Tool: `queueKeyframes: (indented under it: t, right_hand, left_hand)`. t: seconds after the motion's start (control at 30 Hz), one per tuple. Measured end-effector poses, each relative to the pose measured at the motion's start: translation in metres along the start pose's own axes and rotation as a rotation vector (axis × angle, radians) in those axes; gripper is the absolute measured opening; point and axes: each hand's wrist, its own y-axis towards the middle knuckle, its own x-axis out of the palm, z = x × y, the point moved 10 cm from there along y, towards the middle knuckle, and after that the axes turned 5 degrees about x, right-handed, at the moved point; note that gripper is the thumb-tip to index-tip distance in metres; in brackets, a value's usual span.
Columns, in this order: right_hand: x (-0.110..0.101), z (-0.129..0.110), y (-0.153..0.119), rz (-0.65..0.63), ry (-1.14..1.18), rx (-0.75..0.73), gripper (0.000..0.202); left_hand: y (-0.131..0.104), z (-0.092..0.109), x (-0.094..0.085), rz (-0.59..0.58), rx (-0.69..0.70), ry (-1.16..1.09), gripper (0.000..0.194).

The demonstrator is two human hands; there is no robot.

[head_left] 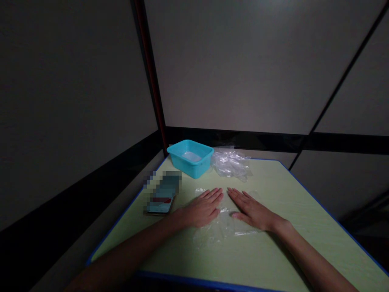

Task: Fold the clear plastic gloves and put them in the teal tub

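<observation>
A clear plastic bag (223, 227) lies spread on the table in front of me, its surface wrinkled. My left hand (205, 207) rests flat on its left part, fingers stretched out and thumb pointing right. On the right part lies my right hand (253, 211), also flat, with the palm down and the thumb a little apart. A narrow gap separates the two sets of fingertips. Neither hand grips anything. Parts of the bag beneath both palms are hidden.
A turquoise plastic basin (196, 168) stands at the back left, with something whitish on its floor. Beside it is a heap of clear plastic bags (231, 162). A partly pixelated flat object (164, 194) lies left of my hands. The pale green table (291, 194) has blue edging; walls stand behind and left.
</observation>
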Motion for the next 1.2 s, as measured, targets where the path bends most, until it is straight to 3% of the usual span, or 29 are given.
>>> queueKeyframes:
  t: [0.13, 0.3, 0.5, 0.63, 0.77, 1.0, 1.1, 1.2]
  right_hand:
    - [-0.015, 0.004, -0.003, 0.048, 0.096, -0.02, 0.066]
    - [-0.044, 0.009, -0.013, 0.103, 0.114, 0.02, 0.052]
    - [-0.041, -0.004, -0.038, 0.067, 0.067, -0.062, 0.038]
    - [-0.034, -0.023, -0.056, 0.048, 0.094, -0.102, 0.041]
    - [-0.028, -0.057, -0.068, -0.042, 0.12, -0.176, 0.047]
    - [-0.02, -0.107, -0.067, -0.215, 0.216, -0.249, 0.062]
    - [-0.031, -0.1, -0.059, -0.197, 0.239, -0.224, 0.056]
    - [-0.055, -0.064, -0.045, -0.038, 0.217, -0.107, 0.045]
  left_hand:
    - [-0.001, -0.005, -0.015, 0.081, -0.061, -0.008, 0.047]
    - [-0.004, -0.02, -0.034, 0.184, -0.248, 0.038, 0.04]
    - [-0.006, -0.022, -0.035, 0.199, -0.337, 0.138, 0.037]
    - [-0.005, -0.022, -0.033, 0.226, -0.315, 0.078, 0.04]
    - [-0.003, -0.019, -0.028, 0.202, -0.27, 0.005, 0.042]
    - [0.0, -0.007, -0.017, 0.12, -0.163, -0.059, 0.046]
    - [-0.001, 0.004, -0.015, 0.091, -0.144, -0.054, 0.048]
    - [-0.003, 0.031, -0.014, 0.071, -0.053, -0.069, 0.051]
